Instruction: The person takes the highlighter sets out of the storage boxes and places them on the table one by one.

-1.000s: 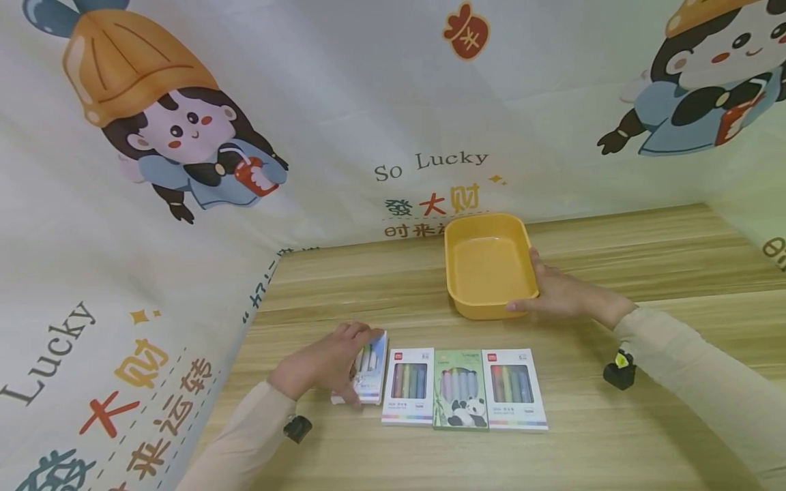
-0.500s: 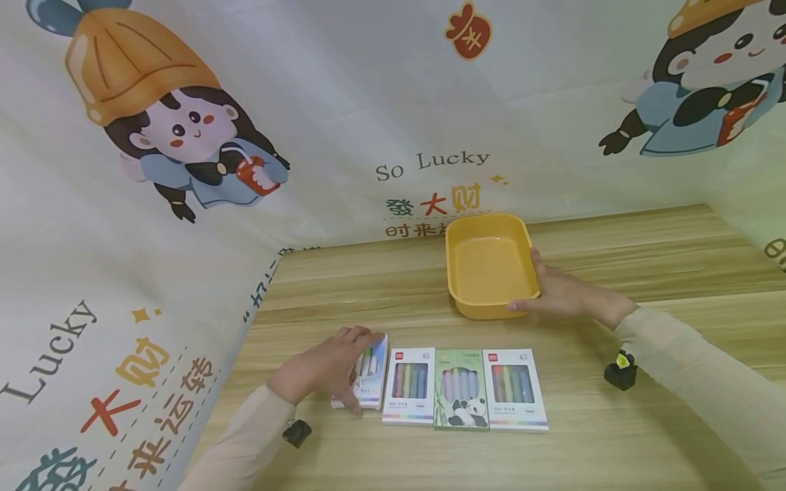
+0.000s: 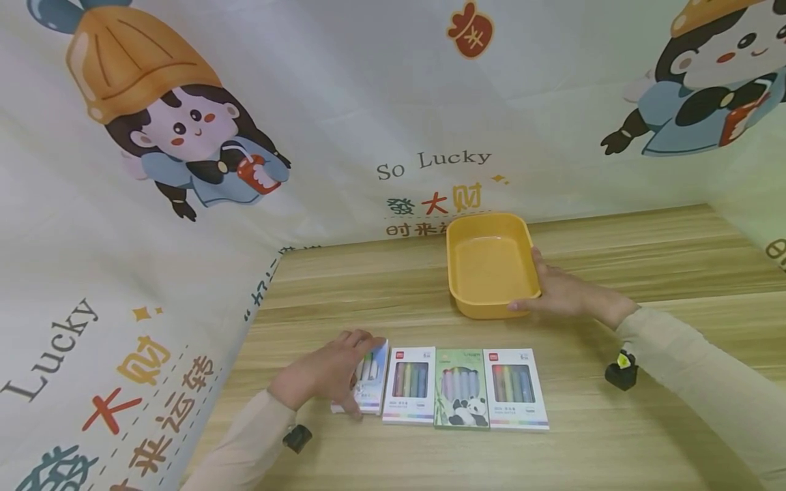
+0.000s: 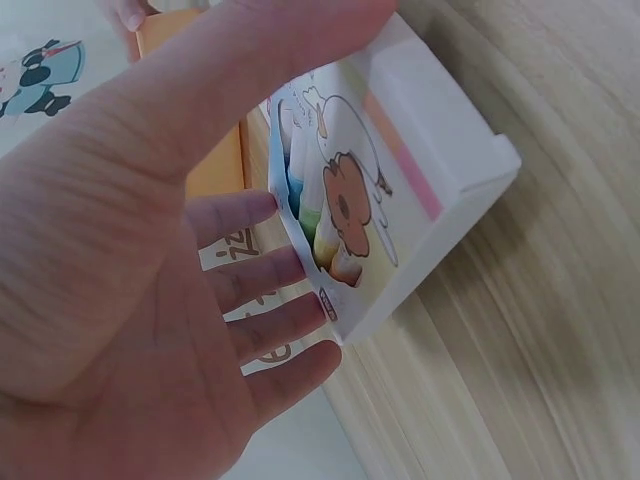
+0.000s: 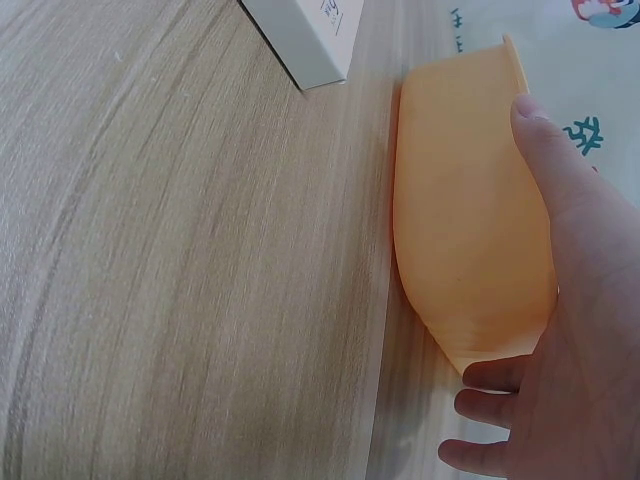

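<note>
My left hand (image 3: 328, 368) spans the leftmost highlighter box (image 3: 374, 395), a blue-and-white carton with a cartoon print and a window showing the pens. In the left wrist view the thumb lies along one edge of that box, and the fingertips (image 4: 320, 360) meet the opposite edge. The box lies at a slight slant beside the row. Farther back, my right hand (image 3: 561, 293) holds the near right corner of a yellow plastic basin (image 3: 485, 311), thumb on the front and fingers along the right side. Nothing lies in the basin.
To the right of the left hand lie a white highlighter box (image 3: 408, 409), a green panda box (image 3: 462, 392) and another white box (image 3: 516, 409), side by side. A printed cloth (image 3: 344, 136) hangs behind the wooden table (image 3: 614, 436).
The left hand has slid the leftmost highlighter box slightly toward me, so its near edge sits lower, closer to level with the row. The right hand and basin have not moved.
</note>
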`<act>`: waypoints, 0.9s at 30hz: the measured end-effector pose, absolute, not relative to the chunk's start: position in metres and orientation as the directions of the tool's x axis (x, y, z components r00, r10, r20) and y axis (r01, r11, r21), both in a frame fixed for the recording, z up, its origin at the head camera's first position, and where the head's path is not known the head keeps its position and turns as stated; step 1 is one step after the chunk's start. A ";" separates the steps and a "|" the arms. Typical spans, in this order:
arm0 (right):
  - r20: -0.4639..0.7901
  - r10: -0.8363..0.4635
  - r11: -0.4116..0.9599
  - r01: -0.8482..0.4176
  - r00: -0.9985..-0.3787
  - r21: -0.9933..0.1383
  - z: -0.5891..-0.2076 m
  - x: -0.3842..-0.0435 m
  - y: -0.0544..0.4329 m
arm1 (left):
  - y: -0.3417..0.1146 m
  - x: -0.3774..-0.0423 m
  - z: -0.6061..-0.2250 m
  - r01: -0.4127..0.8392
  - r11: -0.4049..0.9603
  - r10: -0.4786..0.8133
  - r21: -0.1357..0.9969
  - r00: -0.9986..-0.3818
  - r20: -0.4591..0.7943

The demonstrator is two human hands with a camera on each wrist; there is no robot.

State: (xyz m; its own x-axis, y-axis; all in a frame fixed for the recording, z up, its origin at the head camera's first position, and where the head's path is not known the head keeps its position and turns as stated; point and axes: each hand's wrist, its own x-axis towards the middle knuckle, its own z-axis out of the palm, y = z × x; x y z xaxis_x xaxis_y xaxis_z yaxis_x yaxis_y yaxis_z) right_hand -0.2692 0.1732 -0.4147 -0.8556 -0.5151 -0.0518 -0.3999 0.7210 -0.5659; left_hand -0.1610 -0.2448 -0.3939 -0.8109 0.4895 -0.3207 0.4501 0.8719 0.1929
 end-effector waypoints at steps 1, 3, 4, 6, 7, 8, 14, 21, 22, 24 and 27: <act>-0.056 -0.513 0.724 -0.398 -0.856 -0.563 -0.415 -0.269 0.173 | -0.245 -0.161 -0.394 0.451 0.871 0.492 0.198 -0.810 -0.320; -0.059 -0.512 0.727 -0.395 -0.857 -0.562 -0.415 -0.269 0.173 | -0.245 -0.160 -0.395 0.455 0.869 0.495 0.197 -0.808 -0.318; -0.060 -0.511 0.727 -0.395 -0.857 -0.561 -0.415 -0.269 0.173 | -0.245 -0.160 -0.395 0.456 0.868 0.496 0.195 -0.808 -0.319; -0.058 -0.511 0.726 -0.395 -0.857 -0.563 -0.415 -0.269 0.173 | -0.245 -0.160 -0.395 0.459 0.867 0.498 0.194 -0.806 -0.319; -0.056 -0.511 0.725 -0.395 -0.858 -0.564 -0.415 -0.269 0.173 | -0.245 -0.159 -0.395 0.459 0.867 0.499 0.194 -0.806 -0.320; -0.054 -0.513 0.724 -0.398 -0.857 -0.563 -0.415 -0.269 0.173 | -0.245 -0.159 -0.396 0.459 0.867 0.498 0.192 -0.806 -0.321; -0.036 -0.521 0.715 -0.412 -0.853 -0.565 -0.414 -0.269 0.173 | -0.245 -0.158 -0.397 0.457 0.872 0.490 0.177 -0.808 -0.327; -0.030 -0.520 0.714 -0.415 -0.854 -0.564 -0.415 -0.270 0.173 | -0.245 -0.159 -0.402 0.471 0.866 0.499 0.167 -0.805 -0.320; -0.035 -0.518 0.716 -0.411 -0.855 -0.564 -0.415 -0.269 0.173 | -0.245 -0.159 -0.403 0.473 0.865 0.502 0.168 -0.804 -0.319; -0.046 -0.514 0.723 -0.403 -0.857 -0.561 -0.415 -0.269 0.173 | -0.245 -0.158 -0.404 0.478 0.862 0.506 0.167 -0.801 -0.319; -0.055 -0.509 0.730 -0.397 -0.859 -0.556 -0.416 -0.269 0.173 | -0.245 -0.158 -0.404 0.482 0.859 0.511 0.171 -0.798 -0.320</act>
State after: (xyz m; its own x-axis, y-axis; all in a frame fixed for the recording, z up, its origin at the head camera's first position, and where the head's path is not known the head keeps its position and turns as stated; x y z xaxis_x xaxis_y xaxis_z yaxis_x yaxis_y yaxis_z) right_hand -0.2693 0.1733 -0.4157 -0.8590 -0.5091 -0.0546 -0.3974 0.7301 -0.5558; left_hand -0.1579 -0.2446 -0.4044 -0.7980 0.5109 -0.3196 0.4817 0.8595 0.1711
